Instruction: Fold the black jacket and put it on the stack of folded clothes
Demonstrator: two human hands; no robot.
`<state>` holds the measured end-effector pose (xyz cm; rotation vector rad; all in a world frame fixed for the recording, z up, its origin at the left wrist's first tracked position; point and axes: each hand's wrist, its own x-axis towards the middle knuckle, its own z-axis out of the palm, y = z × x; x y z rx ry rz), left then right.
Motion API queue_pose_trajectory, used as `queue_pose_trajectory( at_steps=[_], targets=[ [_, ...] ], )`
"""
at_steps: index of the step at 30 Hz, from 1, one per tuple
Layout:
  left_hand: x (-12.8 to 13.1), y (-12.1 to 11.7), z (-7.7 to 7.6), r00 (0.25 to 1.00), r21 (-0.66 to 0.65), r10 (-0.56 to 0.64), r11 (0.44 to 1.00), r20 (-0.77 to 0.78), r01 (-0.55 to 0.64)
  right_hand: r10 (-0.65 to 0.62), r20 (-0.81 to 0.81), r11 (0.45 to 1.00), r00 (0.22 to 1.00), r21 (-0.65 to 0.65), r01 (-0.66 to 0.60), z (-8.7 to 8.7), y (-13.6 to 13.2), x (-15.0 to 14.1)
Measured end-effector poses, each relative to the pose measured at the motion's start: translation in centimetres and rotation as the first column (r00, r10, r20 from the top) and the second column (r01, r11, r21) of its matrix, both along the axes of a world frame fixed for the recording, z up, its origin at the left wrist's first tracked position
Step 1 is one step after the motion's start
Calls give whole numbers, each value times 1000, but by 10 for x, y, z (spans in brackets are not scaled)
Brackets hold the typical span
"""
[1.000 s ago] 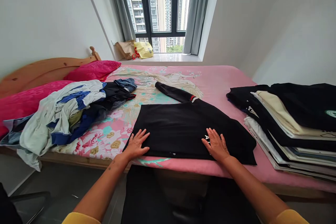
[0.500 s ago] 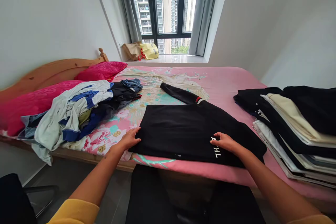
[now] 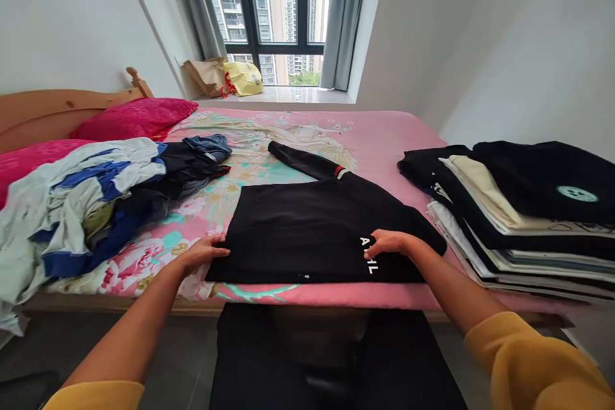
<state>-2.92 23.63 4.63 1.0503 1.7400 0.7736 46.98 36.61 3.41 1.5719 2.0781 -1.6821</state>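
Note:
A black sweatshirt (image 3: 288, 224) with white letters and a red-and-white stripe on one sleeve lies flat along the bed's front edge. Its hem points left, and the striped sleeve stretches toward the window. At the hem my left hand (image 3: 205, 254) pinches the cloth between thumb and fingers. My right hand (image 3: 390, 242) has thumb and fingertips closed on the cloth at the white letters, covering part of them. The fabric under both hands still rests on the bed.
Rumpled clothes (image 3: 106, 192) lie in a heap at the left, against red pillows (image 3: 139, 118). A tall stack of folded clothes (image 3: 509, 230) stands at the right. Bags (image 3: 243, 79) sit on the windowsill. The bed's wooden edge (image 3: 158, 307) runs along the front.
The view has turned and shifted, so the bed and window appear farther left and slightly higher. Both hands keep nearly the same places on the sweatshirt, which stays flat.

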Motion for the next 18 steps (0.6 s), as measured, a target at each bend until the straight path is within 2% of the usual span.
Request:
queue_pose_trajectory(
  at_steps=[2, 4, 7, 10, 15, 18],
  targets=[
    [-2, -1, -3, 987, -38, -53, 997, 150, 60, -9, -23, 1000, 1000, 19, 9, -1, 1, 0],
    [-3, 1, -6, 974, -18, -55, 998, 221, 61, -19, -55, 998, 998, 53, 22, 0, 4, 0],
    [0, 3, -9, 973, 30, 25, 999, 229, -33, -36, -79, 994, 996, 100, 44, 1, 8, 0],
    [4, 4, -7, 978, -14, 84, 996, 190, -83, -41, -55, 993, 998, 106, 47, 1, 9, 0],
    [1, 1, -3, 980, -90, -28, 995, 196, 47, -16, -2, 999, 1000, 33, 16, -3, 3, 2],
    [2, 0, -3, 981, -93, -44, 994, 189, 63, -8, 1, 1000, 1000, 22, 8, -5, 0, 3]
  ],
)
